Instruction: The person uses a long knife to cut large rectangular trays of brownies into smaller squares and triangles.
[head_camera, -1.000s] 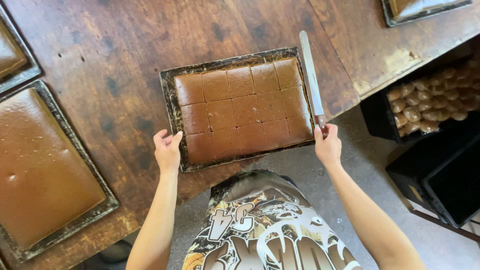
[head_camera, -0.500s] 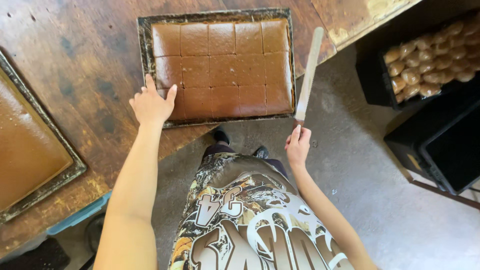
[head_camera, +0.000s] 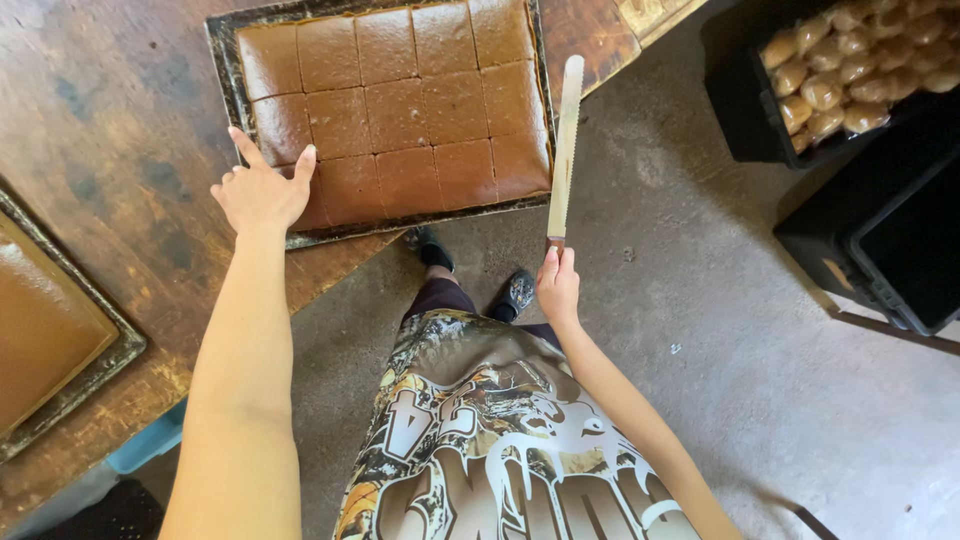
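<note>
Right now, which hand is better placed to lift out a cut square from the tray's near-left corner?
Left. The left hand already rests on the tray's near-left squares; the right hand grips the long knife off the tray's right edge.

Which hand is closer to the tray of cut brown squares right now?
Left. The left hand rests on the near left corner of the tray, touching the cut brown slab. The right hand is off the table below the tray's right edge, holding a long knife.
</note>
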